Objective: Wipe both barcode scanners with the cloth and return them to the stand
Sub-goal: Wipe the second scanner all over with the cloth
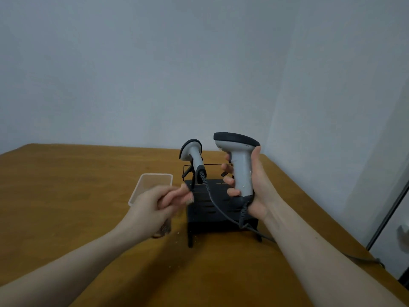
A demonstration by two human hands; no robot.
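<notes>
Item 1, held scanner (240, 165): grey pistol-grip barcode scanner with a dark head, upright, raised above the right part of the stand. The right hand (254, 189) grips its handle, fingers curled round the front, thumb and palm behind. A coiled dark cable (243, 214) leaves the base of the handle, drops past the stand's front right corner and trails off across the table toward the right edge.

Item 2, second scanner (193, 155): same grey and dark type, seated in the stand on its left side, head up and tilted to the left, its own coiled cord (207, 185) running down over the stand's front.

Item 3, stand (212, 209): black, box-shaped with slotted front and thin legs, a wire rail along its top rear; placed on the table right of centre.

Item 4, left hand (159, 202): raised just left of the stand, blurred by motion, fingers drawn together toward the thumb. Whether it pinches anything cannot be told.

Item 5, clear container (155, 180): shallow, rectangular, transparent plastic, on the table just left of the stand, partly hidden behind the left hand.

Item 6, table (77, 196): brown wooden top, a few pale crumbs scattered in front of the stand.

Item 7, wall (155, 74): plain, pale grey-blue, behind the table.
</notes>
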